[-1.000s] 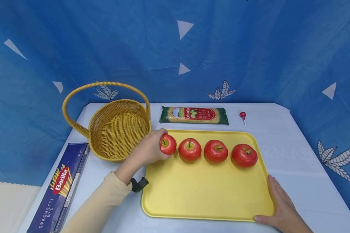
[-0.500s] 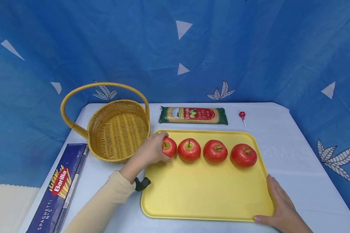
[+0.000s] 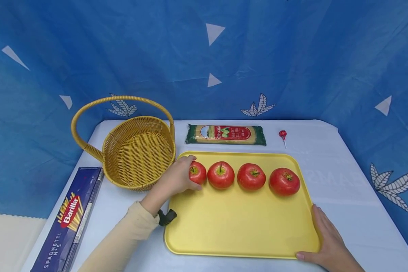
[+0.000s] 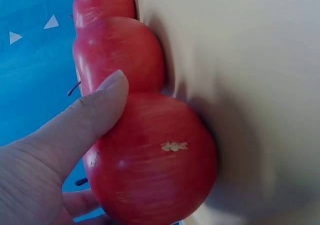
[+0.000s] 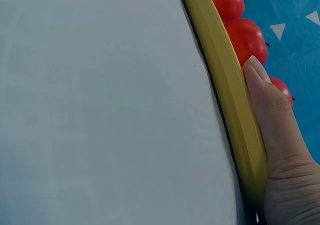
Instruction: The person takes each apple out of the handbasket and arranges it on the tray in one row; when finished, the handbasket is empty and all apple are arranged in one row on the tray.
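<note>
My left hand (image 3: 179, 176) is at the leftmost red apple (image 3: 198, 173) on the yellow tray (image 3: 241, 226). In the left wrist view its thumb lies across the upper side of that apple (image 4: 155, 165), and its other fingers reach behind, partly hidden. Three more apples continue the row to the right: one with an upright stem (image 3: 221, 175), a middle one (image 3: 251, 176) and the rightmost one (image 3: 285, 181). At the tray's front right corner my right hand (image 3: 329, 241) spans the rim, fingers along the right side and thumb (image 5: 277, 120) against the front edge.
A wicker basket (image 3: 110, 158) with a tall handle stands left of the tray. A blue spaghetti box (image 3: 69, 215) lies at the far left. Behind the tray lie a pasta packet (image 3: 226, 135) and a red lollipop (image 3: 283, 135). A blue curtain (image 3: 176, 56) hangs behind.
My left hand lowers the leftmost apple slightly and shifts it right, close beside its neighbour on the tray. My right hand stays at the tray corner.
</note>
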A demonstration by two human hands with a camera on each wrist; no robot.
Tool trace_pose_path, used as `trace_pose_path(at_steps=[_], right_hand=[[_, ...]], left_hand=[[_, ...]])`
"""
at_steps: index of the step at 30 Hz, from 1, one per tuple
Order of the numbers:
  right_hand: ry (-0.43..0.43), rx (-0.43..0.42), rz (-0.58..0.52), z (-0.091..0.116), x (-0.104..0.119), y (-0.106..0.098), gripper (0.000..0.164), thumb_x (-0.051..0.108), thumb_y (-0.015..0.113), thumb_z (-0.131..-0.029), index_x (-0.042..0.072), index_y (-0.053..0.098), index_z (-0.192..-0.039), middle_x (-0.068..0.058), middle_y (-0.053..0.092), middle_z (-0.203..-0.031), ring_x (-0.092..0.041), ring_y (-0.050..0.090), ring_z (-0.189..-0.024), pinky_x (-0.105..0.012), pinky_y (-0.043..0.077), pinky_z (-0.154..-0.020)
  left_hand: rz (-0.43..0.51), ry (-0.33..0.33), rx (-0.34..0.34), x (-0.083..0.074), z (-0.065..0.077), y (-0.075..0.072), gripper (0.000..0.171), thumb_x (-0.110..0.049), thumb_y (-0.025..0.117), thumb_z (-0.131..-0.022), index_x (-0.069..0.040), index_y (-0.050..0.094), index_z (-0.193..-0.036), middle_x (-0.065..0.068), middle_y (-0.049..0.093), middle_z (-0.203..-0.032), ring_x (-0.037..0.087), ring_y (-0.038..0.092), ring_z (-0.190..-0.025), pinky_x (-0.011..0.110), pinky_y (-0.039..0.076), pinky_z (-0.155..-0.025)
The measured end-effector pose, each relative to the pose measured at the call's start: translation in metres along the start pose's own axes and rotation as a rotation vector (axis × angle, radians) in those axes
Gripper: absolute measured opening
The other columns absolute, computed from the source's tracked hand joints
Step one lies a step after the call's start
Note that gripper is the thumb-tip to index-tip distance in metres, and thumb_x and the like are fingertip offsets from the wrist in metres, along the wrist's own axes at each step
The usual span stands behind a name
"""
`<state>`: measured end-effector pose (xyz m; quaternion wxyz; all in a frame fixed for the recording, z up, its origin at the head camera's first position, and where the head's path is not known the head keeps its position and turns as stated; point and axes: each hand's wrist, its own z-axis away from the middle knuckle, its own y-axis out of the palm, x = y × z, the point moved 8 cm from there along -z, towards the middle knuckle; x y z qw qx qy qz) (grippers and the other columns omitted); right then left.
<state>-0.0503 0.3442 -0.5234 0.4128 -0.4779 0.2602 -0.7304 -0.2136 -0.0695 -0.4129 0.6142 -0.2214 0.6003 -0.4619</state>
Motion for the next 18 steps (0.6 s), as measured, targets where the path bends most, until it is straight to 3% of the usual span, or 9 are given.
trace_pose_path(at_steps=[6, 12, 18], right_hand=[[-0.011, 0.004, -0.011, 0.001, 0.001, 0.000, 0.140, 0.054, 0.081, -0.072, 0.013, -0.025, -0.154, -0.031, -0.008, -0.161, -0.056, 0.007, -0.140, -0.083, 0.018, -0.097], [0.013, 0.028, 0.065, 0.001, 0.007, -0.004, 0.142, 0.066, 0.076, -0.071, 0.007, -0.023, -0.154, -0.033, -0.001, -0.160, -0.054, 0.015, -0.138, -0.077, 0.027, -0.101], [0.107, -0.012, 0.161, -0.001, 0.018, -0.029, 0.134, 0.079, 0.061, -0.074, -0.001, -0.008, -0.156, -0.036, 0.009, -0.157, -0.057, 0.016, -0.137, -0.076, 0.027, -0.099]], left_hand=[[0.026, -0.019, -0.021, -0.002, 0.006, -0.002, 0.107, -0.031, 0.093, -0.066, -0.010, 0.034, -0.153, 0.013, 0.044, -0.152, 0.032, 0.047, -0.137, 0.048, 0.041, -0.113], [0.026, 0.029, -0.076, -0.009, 0.017, -0.008, 0.107, -0.037, 0.091, -0.069, -0.012, 0.032, -0.154, 0.012, 0.038, -0.157, 0.032, 0.042, -0.142, 0.050, 0.042, -0.112], [-0.017, 0.119, -0.235, -0.026, 0.040, -0.025, 0.090, -0.050, 0.078, -0.081, -0.018, 0.037, -0.154, 0.008, 0.019, -0.166, 0.033, 0.014, -0.154, 0.062, 0.040, -0.108]])
